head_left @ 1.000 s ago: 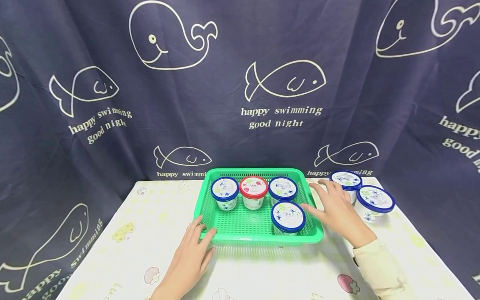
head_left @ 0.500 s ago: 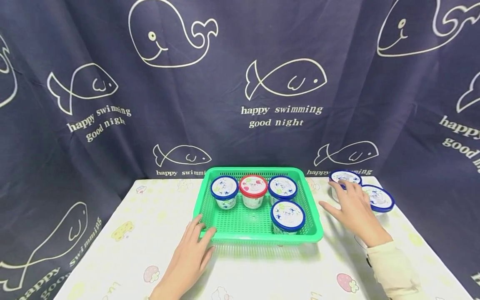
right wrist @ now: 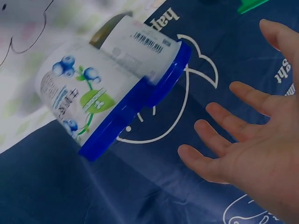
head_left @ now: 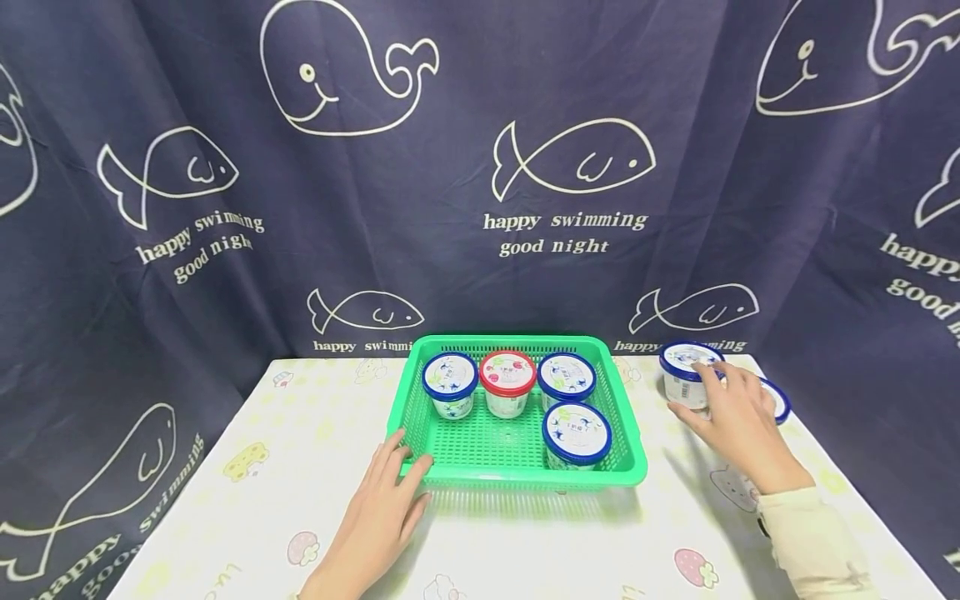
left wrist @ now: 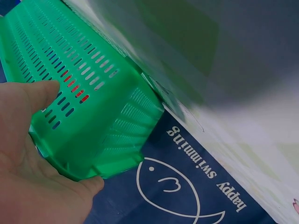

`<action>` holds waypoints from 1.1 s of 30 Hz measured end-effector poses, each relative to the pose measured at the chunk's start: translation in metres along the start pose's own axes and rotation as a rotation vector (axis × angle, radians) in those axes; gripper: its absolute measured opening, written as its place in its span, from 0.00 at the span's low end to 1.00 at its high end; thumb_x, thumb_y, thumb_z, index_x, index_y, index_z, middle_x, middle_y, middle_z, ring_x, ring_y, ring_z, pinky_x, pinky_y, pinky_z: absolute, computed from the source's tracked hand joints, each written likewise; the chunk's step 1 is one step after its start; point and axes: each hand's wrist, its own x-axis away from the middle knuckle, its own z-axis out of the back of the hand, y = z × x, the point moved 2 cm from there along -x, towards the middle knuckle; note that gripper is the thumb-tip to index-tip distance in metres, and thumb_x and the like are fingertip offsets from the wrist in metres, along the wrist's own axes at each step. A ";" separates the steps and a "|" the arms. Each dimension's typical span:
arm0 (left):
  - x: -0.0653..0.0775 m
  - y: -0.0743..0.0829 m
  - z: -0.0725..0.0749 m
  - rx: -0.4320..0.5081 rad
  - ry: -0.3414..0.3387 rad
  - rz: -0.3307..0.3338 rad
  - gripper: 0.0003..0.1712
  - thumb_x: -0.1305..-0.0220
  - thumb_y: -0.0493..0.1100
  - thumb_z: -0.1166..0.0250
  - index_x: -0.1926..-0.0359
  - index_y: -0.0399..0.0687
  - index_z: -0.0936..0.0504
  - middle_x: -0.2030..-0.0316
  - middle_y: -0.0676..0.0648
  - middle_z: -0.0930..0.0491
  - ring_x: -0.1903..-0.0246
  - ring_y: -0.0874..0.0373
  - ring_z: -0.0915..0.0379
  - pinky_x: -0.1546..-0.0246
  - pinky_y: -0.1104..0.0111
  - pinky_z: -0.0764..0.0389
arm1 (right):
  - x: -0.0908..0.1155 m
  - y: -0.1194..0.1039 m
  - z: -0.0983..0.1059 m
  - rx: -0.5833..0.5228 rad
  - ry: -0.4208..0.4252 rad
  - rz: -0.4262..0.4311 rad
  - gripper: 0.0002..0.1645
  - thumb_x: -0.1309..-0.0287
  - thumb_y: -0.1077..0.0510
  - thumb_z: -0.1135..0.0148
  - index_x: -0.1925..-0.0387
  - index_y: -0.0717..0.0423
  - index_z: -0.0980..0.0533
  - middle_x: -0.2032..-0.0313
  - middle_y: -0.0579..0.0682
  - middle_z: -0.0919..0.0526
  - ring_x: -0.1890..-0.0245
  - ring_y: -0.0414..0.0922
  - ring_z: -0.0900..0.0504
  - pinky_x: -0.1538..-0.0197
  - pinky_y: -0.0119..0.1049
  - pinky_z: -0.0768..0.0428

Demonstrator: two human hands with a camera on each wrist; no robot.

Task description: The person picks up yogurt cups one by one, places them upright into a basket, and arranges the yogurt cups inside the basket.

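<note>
My left hand (head_left: 378, 508) holds the near left corner of a green plastic basket (head_left: 487, 477). Its fingers lie over the rim and the thumb presses the outer wall (left wrist: 93, 121). Inside the basket are a red-lidded tub (head_left: 507, 375) and three blue-lidded tubs, one (head_left: 576, 433) at the front right. My right hand (head_left: 750, 425) hovers with spread fingers over two blue-lidded tubs on the table. One shows a barcode (head_left: 686, 392); the other (head_left: 776, 400), with blueberries printed on its side (right wrist: 74, 93), is partly hidden by the hand in the head view. The right wrist view shows the fingers apart from both tubs.
A white patterned cloth covers the table (head_left: 525, 550). Behind it hangs a dark blue curtain (head_left: 450, 208) with fish and whale drawings. The two loose tubs stand upright near the table's back right corner.
My right hand has moved right from the basket's right side to over the loose tubs. The left hand and basket have stayed in place.
</note>
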 end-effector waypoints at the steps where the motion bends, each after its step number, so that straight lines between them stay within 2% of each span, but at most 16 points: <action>1: 0.000 0.000 0.000 -0.002 -0.001 0.000 0.28 0.38 0.47 0.30 0.38 0.51 0.25 0.44 0.40 0.27 0.27 0.41 0.48 0.30 0.46 0.37 | 0.000 0.002 0.000 0.000 -0.004 -0.009 0.43 0.42 0.43 0.31 0.37 0.66 0.35 0.42 0.75 0.35 0.42 0.76 0.42 0.49 0.76 0.44; 7: 0.000 0.000 0.001 0.000 0.006 -0.009 0.27 0.38 0.47 0.31 0.38 0.50 0.24 0.44 0.40 0.27 0.27 0.42 0.48 0.29 0.48 0.39 | 0.003 0.016 -0.002 0.007 -0.026 -0.053 0.45 0.42 0.42 0.31 0.35 0.67 0.36 0.41 0.76 0.37 0.42 0.77 0.44 0.52 0.75 0.44; 18: 0.001 0.001 0.002 0.012 0.021 -0.001 0.27 0.38 0.46 0.30 0.39 0.50 0.24 0.44 0.39 0.27 0.27 0.41 0.47 0.30 0.47 0.39 | -0.002 0.031 -0.003 0.018 -0.084 -0.087 0.47 0.39 0.39 0.35 0.34 0.69 0.37 0.39 0.79 0.41 0.41 0.79 0.47 0.49 0.76 0.47; 25: 0.000 0.003 0.003 0.009 -0.002 0.011 0.27 0.38 0.46 0.31 0.38 0.50 0.24 0.44 0.40 0.27 0.27 0.42 0.48 0.31 0.45 0.38 | 0.000 0.044 0.000 0.022 -0.107 -0.119 0.46 0.37 0.37 0.38 0.35 0.69 0.38 0.39 0.80 0.43 0.41 0.80 0.48 0.50 0.77 0.47; 33: -0.001 0.003 0.002 0.007 -0.003 0.020 0.27 0.38 0.46 0.31 0.38 0.50 0.24 0.43 0.39 0.27 0.26 0.42 0.49 0.29 0.48 0.39 | -0.001 0.058 0.002 0.030 -0.126 -0.127 0.46 0.37 0.37 0.38 0.35 0.68 0.39 0.40 0.81 0.44 0.42 0.82 0.48 0.53 0.78 0.46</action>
